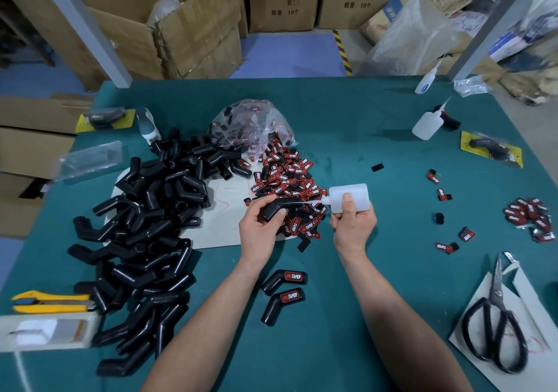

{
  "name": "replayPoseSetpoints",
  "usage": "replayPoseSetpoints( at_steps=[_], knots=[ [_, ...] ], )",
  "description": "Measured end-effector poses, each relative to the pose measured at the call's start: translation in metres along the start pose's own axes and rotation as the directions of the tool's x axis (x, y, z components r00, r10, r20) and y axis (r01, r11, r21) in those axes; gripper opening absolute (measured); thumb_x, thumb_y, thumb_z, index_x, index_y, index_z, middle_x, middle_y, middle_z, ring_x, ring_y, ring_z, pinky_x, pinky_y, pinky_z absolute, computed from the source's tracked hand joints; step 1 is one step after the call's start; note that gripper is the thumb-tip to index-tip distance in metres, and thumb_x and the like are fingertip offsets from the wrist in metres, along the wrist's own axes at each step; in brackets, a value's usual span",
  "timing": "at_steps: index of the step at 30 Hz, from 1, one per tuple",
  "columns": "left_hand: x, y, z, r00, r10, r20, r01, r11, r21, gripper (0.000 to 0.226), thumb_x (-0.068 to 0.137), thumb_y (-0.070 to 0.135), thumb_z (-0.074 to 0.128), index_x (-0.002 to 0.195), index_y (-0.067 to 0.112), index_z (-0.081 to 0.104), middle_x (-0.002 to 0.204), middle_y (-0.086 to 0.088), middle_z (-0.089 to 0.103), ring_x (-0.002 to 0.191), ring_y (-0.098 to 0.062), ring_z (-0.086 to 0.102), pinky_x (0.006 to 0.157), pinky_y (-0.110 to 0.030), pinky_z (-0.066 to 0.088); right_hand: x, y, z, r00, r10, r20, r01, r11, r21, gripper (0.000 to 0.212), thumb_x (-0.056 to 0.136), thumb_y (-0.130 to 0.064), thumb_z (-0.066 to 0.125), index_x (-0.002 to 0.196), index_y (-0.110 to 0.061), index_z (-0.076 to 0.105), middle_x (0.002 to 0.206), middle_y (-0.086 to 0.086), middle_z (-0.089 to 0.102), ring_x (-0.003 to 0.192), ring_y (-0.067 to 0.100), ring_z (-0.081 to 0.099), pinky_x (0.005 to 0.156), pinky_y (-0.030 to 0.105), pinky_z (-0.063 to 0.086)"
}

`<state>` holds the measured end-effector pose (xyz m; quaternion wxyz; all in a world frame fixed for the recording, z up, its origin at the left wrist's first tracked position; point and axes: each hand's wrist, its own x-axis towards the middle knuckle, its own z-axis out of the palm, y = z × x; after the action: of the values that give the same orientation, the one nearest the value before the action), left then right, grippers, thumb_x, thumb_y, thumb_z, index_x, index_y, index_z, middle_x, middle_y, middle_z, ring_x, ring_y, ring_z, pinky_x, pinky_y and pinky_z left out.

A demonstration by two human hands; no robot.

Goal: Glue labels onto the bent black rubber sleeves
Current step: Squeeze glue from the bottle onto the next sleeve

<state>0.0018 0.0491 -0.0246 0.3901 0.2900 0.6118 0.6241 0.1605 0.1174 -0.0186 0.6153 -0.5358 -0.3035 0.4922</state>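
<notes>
My left hand (258, 230) grips a bent black rubber sleeve (273, 209) above the table's middle. My right hand (353, 222) holds a white glue bottle (351, 196) on its side, its thin nozzle touching the sleeve's upper end. A heap of red-and-black labels (290, 183) lies just behind the hands. A big pile of bare black sleeves (145, 225) covers the left of the table. Two sleeves with labels on them, one (285, 280) and another (282, 302), lie in front of my hands.
Scissors (495, 319) lie on white card at the right front. A yellow cutter (51, 302) sits at the left edge. Two more glue bottles, one (427, 124) and another (425, 82), stand at the back right. Loose labels (530, 215) are scattered at the right. A plastic bag (250, 122) of labels lies behind the heap.
</notes>
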Motion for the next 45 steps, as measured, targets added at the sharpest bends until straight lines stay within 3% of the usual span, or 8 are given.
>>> replayPoseSetpoints(
  at_steps=[4,14,25,32,35,41,45],
  knots=[
    [-0.0006,0.0013,0.0001,1.000,-0.005,-0.002,0.005,1.000,0.008,0.038,0.088,0.004,0.079,0.108,0.037,0.075,0.115,0.000,0.075,0.106,-0.017,0.071,0.101,-0.038,0.057,-0.0010,-0.0010,0.0003,1.000,-0.009,0.012,0.009,1.000,-0.004,0.040,0.075,-0.047,0.070,0.086,-0.012,0.056,0.059,-0.003,0.059,0.041,0.010,0.049,0.037,0.020,0.037],
    [-0.0015,0.0031,0.0004,1.000,-0.009,-0.007,0.009,1.000,0.006,0.044,0.089,0.004,0.078,0.105,0.045,0.075,0.115,0.001,0.075,0.109,-0.021,0.071,0.104,-0.047,0.055,-0.0020,-0.0030,0.0005,1.000,-0.024,-0.004,0.024,1.000,-0.014,0.037,0.074,-0.047,0.069,0.084,-0.014,0.054,0.057,-0.006,0.058,0.040,0.011,0.048,0.036,0.020,0.037],
    [-0.0005,0.0016,-0.0002,1.000,0.015,-0.011,-0.015,1.000,0.013,0.042,0.087,0.011,0.078,0.106,0.048,0.073,0.112,0.006,0.075,0.105,-0.014,0.072,0.095,-0.027,0.057,0.0020,-0.0025,-0.0013,0.999,-0.040,-0.019,0.040,0.999,-0.022,0.036,0.077,-0.046,0.068,0.084,-0.014,0.054,0.059,-0.001,0.057,0.040,0.012,0.047,0.037,0.020,0.036],
    [0.0002,-0.0003,-0.0003,1.000,0.030,-0.007,-0.030,0.999,0.025,0.045,0.089,0.008,0.078,0.107,0.048,0.073,0.116,0.003,0.074,0.109,-0.016,0.070,0.097,-0.029,0.056,-0.0018,-0.0036,0.0001,0.999,-0.029,-0.014,0.028,0.999,-0.026,0.036,0.075,-0.046,0.068,0.084,-0.014,0.054,0.057,-0.005,0.058,0.041,0.011,0.048,0.036,0.021,0.037],
    [0.0000,0.0006,-0.0002,0.999,0.040,0.002,-0.040,0.999,0.027,0.047,0.089,0.005,0.078,0.106,0.049,0.073,0.116,0.004,0.074,0.108,-0.013,0.070,0.094,-0.021,0.054,-0.0023,-0.0041,0.0002,0.999,-0.031,-0.015,0.030,0.999,-0.031,0.037,0.075,-0.047,0.068,0.084,-0.014,0.054,0.060,0.000,0.057,0.041,0.012,0.048,0.037,0.021,0.037],
    [-0.0002,0.0015,0.0012,0.999,0.044,0.011,-0.044,0.999,0.026,0.038,0.089,0.000,0.077,0.110,0.032,0.074,0.117,0.004,0.073,0.109,-0.016,0.069,0.098,-0.025,0.053,-0.0008,-0.0042,-0.0001,0.998,-0.057,-0.028,0.056,0.998,-0.019,0.037,0.076,-0.046,0.067,0.082,-0.013,0.052,0.062,0.007,0.051,0.038,0.012,0.044,0.036,0.021,0.035],
    [-0.0002,0.0016,0.0009,0.999,0.035,0.004,-0.036,0.999,0.015,0.040,0.088,-0.001,0.077,0.108,0.034,0.074,0.115,0.011,0.073,0.108,-0.012,0.070,0.096,-0.021,0.053,0.0003,-0.0031,-0.0013,0.997,-0.066,-0.027,0.066,0.998,-0.025,0.036,0.078,-0.046,0.067,0.082,-0.014,0.053,0.060,0.006,0.052,0.037,0.012,0.044,0.036,0.020,0.035]
  ],
)
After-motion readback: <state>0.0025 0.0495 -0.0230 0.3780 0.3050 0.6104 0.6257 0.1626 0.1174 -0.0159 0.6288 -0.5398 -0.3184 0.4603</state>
